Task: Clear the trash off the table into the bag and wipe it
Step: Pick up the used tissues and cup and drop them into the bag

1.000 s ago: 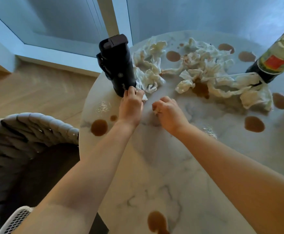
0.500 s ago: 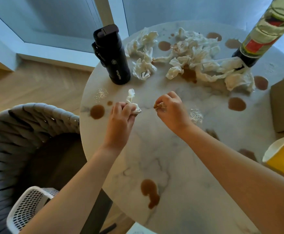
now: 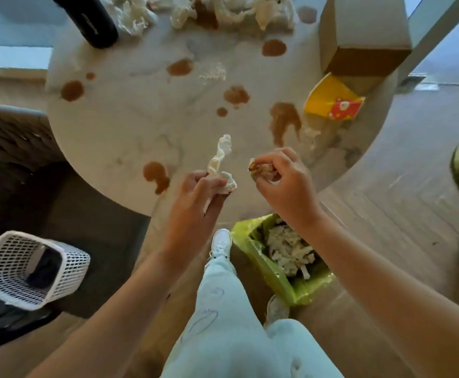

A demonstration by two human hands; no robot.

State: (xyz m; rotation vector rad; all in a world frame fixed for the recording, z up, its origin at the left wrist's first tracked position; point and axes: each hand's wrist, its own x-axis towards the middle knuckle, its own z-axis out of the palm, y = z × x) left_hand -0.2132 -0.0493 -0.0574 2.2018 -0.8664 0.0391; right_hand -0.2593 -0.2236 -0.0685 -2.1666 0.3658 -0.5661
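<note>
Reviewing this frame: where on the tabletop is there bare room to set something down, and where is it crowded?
Bare marble lies at the table left-centre, between the brown spill near the left rim and the spill by the near edge. The far edge is crowded: crumpled tissues, black bottle, cardboard box, yellow cup.

The round marble bench [image 3: 130, 126] carries brown spills [image 3: 156, 174], crumpled tissues [image 3: 223, 9] at the far edge, a black flask [image 3: 92, 23] far left, and a cardboard box [image 3: 359, 36] and yellow cup [image 3: 332, 100] right.

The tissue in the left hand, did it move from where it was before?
Yes. The tissue left its spot beside the black bottle and came toward the table's near edge.
</note>
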